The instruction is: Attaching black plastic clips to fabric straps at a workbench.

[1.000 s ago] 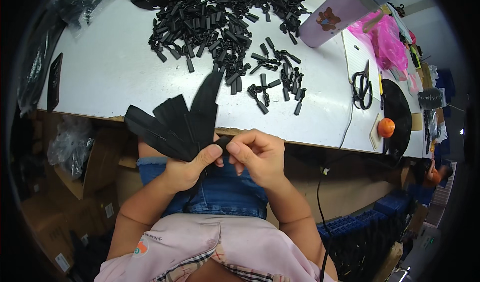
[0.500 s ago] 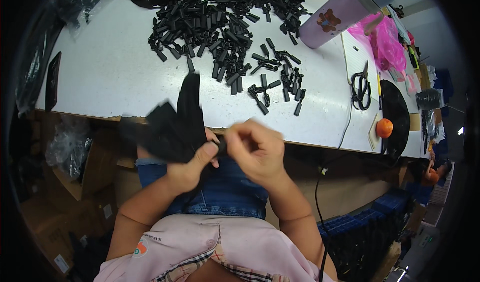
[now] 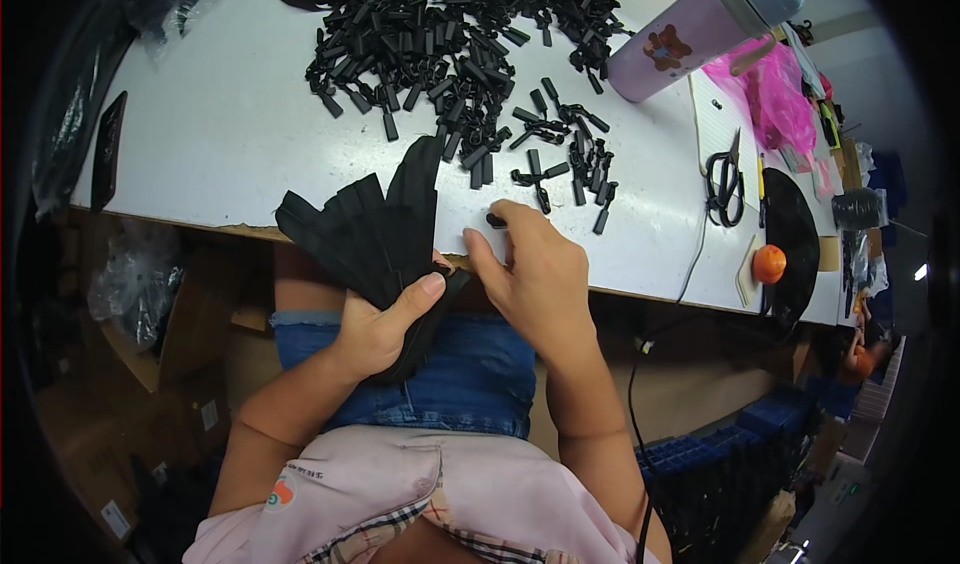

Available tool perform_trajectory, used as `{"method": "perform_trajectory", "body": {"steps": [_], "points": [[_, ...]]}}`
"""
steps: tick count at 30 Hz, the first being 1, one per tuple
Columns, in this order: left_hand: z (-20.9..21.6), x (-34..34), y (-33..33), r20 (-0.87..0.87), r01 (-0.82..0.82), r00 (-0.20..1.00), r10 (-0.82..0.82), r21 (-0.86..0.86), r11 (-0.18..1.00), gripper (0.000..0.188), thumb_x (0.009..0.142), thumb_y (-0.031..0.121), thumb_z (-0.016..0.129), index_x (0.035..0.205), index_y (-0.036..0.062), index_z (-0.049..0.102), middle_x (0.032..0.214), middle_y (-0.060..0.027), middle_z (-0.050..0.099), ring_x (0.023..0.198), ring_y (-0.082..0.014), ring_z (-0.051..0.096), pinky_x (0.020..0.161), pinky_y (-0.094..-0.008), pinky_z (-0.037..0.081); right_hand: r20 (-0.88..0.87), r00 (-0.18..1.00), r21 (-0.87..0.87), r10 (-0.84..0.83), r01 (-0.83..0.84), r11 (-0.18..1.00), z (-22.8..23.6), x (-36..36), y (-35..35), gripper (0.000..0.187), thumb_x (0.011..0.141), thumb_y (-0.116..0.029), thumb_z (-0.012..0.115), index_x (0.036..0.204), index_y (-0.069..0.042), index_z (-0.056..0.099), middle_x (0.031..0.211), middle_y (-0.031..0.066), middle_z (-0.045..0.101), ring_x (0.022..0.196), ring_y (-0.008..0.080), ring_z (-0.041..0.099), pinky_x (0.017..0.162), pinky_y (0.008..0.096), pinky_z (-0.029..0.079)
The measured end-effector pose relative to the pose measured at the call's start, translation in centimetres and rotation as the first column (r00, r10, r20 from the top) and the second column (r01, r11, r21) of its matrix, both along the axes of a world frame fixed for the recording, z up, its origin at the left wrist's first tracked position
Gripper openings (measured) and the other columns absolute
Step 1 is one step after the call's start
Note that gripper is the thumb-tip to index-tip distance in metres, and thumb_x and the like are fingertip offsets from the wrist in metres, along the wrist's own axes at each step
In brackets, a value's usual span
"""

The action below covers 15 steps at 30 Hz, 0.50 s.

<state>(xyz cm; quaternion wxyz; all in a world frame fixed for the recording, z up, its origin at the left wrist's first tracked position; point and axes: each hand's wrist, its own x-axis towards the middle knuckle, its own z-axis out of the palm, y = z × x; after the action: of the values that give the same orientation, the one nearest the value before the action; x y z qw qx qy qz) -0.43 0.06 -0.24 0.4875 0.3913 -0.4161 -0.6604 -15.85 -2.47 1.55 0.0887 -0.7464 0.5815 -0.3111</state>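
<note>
White desk [image 3: 200,154], heap of pulls [image 3: 420,39] toward the far edge. Strips [image 3: 385,224] fan over the near edge, left hand [image 3: 380,329] fingers tight on them; I'd pinch firmly so none slip. Right hand [image 3: 540,274] fingers spread, black bit [image 3: 495,221] at the forefinger, can't tell if gripped.

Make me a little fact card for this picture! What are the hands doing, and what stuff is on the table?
Left hand: holds a bunch of black strips
Right hand: small black piece at the fingers; how firmly held, I can't tell
Table: white
Biggest pile: many small black clips
Right side of table: purple bottle, black scissors, round orange thing, pink bag
</note>
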Motion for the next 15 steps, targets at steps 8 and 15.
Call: {"method": "perform_trajectory", "body": {"steps": [8, 15], "points": [[0.2, -0.3, 0.0, 0.026, -0.018, 1.0, 0.018, 0.023, 1.0, 0.016, 0.076, 0.005, 0.055, 0.091, 0.0014, 0.052, 0.084, -0.0012, 0.052, 0.075, -0.0065, 0.047, 0.067, -0.0194, 0.039, -0.107, 0.991, 0.193, 0.079, -0.058, 0.98, 0.7, -1.1, -0.6, 0.012, 0.066, -0.004, 0.056, 0.075, -0.002, 0.049, 0.057, 0.0134, 0.051, 0.047, 0.0283, 0.05, 0.044, 0.0303, 0.041], [-0.1, -0.6, 0.1, 0.048, -0.061, 0.997, 0.06, 0.007, 0.998, 0.014, 0.075, 0.004, 0.056, 0.089, 0.0011, 0.053, 0.082, -0.0013, 0.053, 0.073, -0.0068, 0.048, 0.065, -0.0196, 0.04, 0.677, 0.735, 0.307, -0.034, -0.24, 0.921, 0.6, -1.1, 0.8, 0.013, 0.071, 0.002, 0.053, 0.085, 0.003, 0.054, 0.062, 0.0061, 0.053, 0.047, 0.0077, 0.049, 0.044, 0.0189, 0.039]]}}
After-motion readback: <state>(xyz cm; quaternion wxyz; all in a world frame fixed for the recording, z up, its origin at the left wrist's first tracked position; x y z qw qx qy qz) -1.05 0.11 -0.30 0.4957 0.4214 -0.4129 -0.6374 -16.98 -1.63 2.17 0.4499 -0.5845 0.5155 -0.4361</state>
